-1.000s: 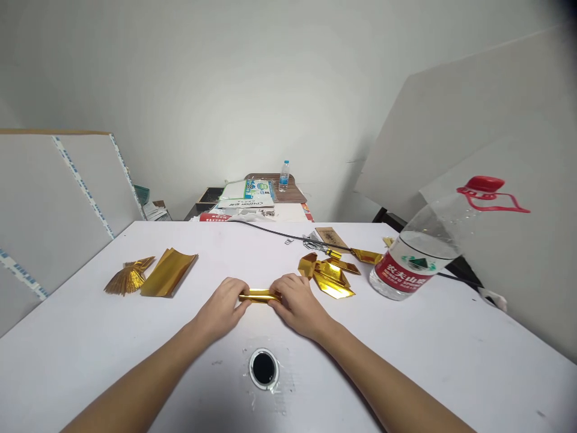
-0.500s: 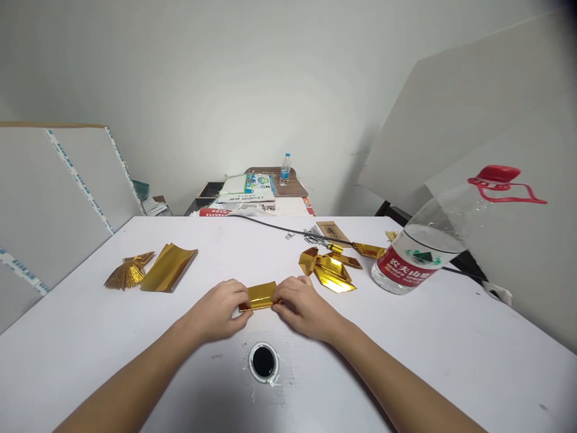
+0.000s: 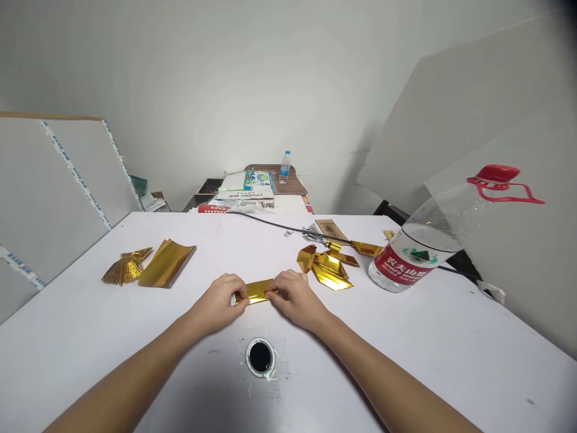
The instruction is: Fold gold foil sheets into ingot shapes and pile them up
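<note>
A folded strip of gold foil paper (image 3: 255,290) lies on the white table (image 3: 135,337) between my hands. My left hand (image 3: 219,302) pinches its left end with curled fingers. My right hand (image 3: 295,297) presses and pinches its right end. Just right of my right hand lies a heap of folded gold paper pieces (image 3: 327,266). At the left of the table sit a curved gold sheet (image 3: 167,263) and a fanned stack of gold paper (image 3: 124,269).
A large water bottle (image 3: 424,249) with a red cap stands at the right. A black cable (image 3: 274,224) runs across the table's far side. A round cable hole (image 3: 260,356) lies near me. Boards lean on both side walls; a cluttered low table stands behind.
The gold strip was narrow a second ago, opened wider half a second ago, and now lies flatter under my fingers. My hands have moved slightly closer together. The view has shifted a little.
</note>
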Tool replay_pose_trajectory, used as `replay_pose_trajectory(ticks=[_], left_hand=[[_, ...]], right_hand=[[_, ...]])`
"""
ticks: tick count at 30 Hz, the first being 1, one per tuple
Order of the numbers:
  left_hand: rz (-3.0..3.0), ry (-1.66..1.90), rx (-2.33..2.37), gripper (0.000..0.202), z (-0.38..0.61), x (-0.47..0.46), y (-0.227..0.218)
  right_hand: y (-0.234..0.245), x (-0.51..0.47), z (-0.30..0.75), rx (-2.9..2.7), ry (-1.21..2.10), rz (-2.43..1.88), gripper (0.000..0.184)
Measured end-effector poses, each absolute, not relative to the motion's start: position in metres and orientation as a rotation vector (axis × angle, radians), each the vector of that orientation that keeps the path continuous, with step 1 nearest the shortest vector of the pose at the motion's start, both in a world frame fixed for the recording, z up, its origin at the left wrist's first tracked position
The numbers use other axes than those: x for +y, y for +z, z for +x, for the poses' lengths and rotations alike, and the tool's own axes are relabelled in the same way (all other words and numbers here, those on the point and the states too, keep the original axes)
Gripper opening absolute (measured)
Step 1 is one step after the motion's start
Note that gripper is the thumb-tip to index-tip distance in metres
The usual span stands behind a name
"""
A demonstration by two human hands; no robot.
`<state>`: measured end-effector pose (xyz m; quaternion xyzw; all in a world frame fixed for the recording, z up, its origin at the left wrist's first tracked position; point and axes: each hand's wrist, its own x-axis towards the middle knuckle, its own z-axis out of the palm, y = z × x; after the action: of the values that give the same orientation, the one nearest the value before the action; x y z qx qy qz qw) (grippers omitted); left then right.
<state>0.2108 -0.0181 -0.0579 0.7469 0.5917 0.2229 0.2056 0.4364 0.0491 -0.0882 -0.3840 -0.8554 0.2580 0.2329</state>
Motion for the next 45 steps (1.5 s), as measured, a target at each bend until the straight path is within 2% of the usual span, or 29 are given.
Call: replay_pose_trajectory(ticks=[8,13,19,23,32,37,41,45], left_hand=[[2.311,0.574,1.562,0.016,0.204,-0.018,-0.067],[2.431,0.494,1.534,0.026,0.203,-0.018,-0.072],[2.523,0.428,1.546,0.026,0.207,-0.022,-0.068],[2.65,0.361,1.495,0.021,0.207,-0.028,-0.059],[2.471,0.343,1.408,0.024,0.192,-0.029,-0.046],[2.44,0.405,1.428,0.017,0.189,-0.024,-0.05],[2.383,0.481,1.493,0.015,0.193,-0.022,-0.06],[2.281,0.65,1.517,0.016,0.2,-0.024,-0.064]], right_hand=[[-0.094,0.048,0.436,-2.374,0.653,-1.015,0.017],[-0.094,0.044,0.437,-2.561,0.478,-0.802,0.034],[-0.084,0.033,0.444,-2.715,0.127,-0.68,0.037],[-0.078,0.025,0.444,-2.776,0.155,-0.665,0.044],[-0.067,0.03,0.457,-2.689,0.258,-0.842,0.023],[-0.073,0.043,0.463,-2.593,0.328,-0.943,0.023],[-0.084,0.052,0.461,-2.492,0.425,-0.953,0.032],[-0.087,0.053,0.459,-2.379,0.549,-0.908,0.011]])
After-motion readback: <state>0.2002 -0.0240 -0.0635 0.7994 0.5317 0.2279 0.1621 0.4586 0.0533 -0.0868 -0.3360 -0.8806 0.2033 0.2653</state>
